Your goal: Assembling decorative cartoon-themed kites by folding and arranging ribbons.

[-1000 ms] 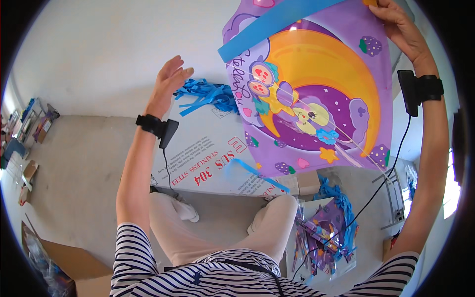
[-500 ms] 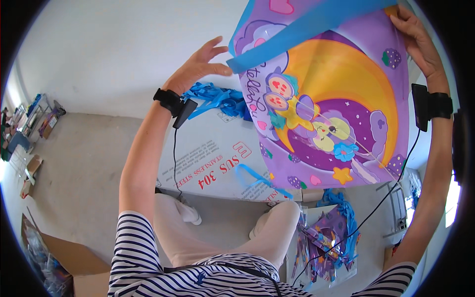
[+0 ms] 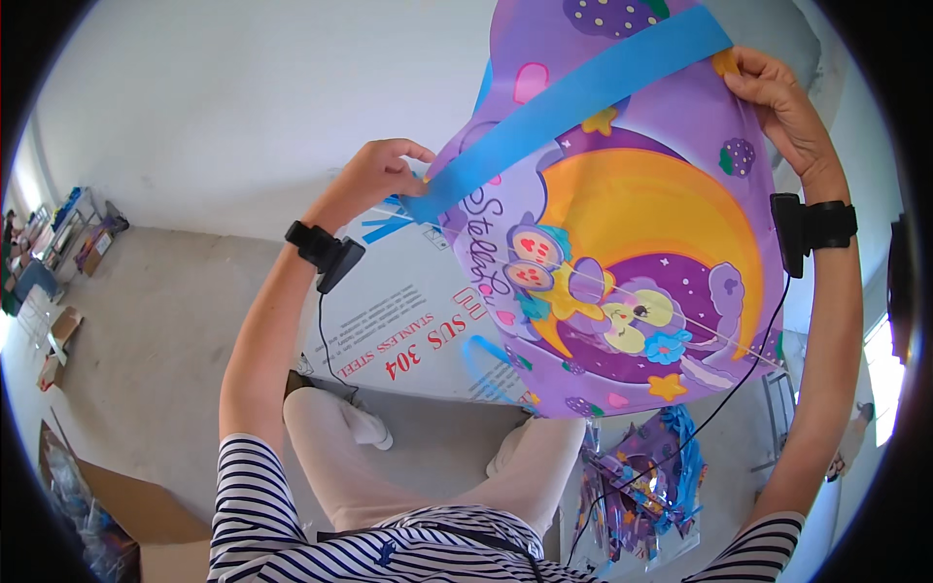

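Note:
A large purple kite (image 3: 632, 209), printed with a yellow crescent moon, stars and a cartoon character, hangs before me between both hands. A wide blue strip (image 3: 573, 112) runs slantwise across its upper part. My left hand (image 3: 379, 177) pinches the kite's left corner at the strip's lower end. My right hand (image 3: 787, 102) has thumb and fingers closed on an orange tab (image 3: 725, 63) at the strip's upper right end. Thin pale cords cross the print. A blue ribbon loop (image 3: 481, 364) dangles by the lower left edge.
Beneath the kite stands a table-like surface (image 3: 374, 345) covered in pale printed film, with more blue ribbons (image 3: 387, 225) on it. Clear-bagged purple and blue kites (image 3: 641, 476) lie at lower right. An open cardboard box (image 3: 146, 505) stands at lower left. Black cables trail from both wrist bands.
The kite has swung lower and to the left. My left hand has come down and closed on its left corner; my right hand has moved down and left, still gripping the tab.

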Action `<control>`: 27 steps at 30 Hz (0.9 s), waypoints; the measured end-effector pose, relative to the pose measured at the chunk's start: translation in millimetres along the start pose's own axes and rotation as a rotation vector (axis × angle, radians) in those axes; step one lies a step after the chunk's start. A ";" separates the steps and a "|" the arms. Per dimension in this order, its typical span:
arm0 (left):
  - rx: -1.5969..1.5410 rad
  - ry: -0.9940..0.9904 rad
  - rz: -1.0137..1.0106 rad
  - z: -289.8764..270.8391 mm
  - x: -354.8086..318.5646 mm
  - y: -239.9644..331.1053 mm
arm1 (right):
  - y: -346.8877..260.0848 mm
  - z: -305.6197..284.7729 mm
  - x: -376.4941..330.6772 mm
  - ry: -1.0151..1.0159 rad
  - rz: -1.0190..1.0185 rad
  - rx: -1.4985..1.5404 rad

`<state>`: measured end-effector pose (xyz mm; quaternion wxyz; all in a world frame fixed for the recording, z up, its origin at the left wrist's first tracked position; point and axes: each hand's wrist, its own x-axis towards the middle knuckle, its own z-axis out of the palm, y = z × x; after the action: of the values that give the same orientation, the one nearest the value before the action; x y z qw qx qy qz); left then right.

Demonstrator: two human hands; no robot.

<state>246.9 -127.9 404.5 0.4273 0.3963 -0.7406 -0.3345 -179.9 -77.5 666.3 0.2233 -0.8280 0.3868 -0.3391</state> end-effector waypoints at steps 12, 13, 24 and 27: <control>-0.954 0.103 0.078 -68.6 -25.9 -29.4 | 27.3 24.9 -5.5 -0.031 0.091 0.049; -0.938 0.114 0.072 -62.1 -26.5 -21.5 | 28.6 25.3 -7.0 0.004 0.099 0.072; -0.962 0.077 0.013 -32.9 -49.5 -36.6 | 38.8 23.3 6.4 0.058 0.104 0.132; -1.469 0.186 0.159 -19.4 -60.6 -65.7 | 38.8 23.0 6.6 0.038 0.149 0.139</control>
<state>303.5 -108.4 335.4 0.6661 -0.0194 -0.3133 -0.6766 -178.9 -103.6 629.0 0.2973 -0.7729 0.4270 -0.3632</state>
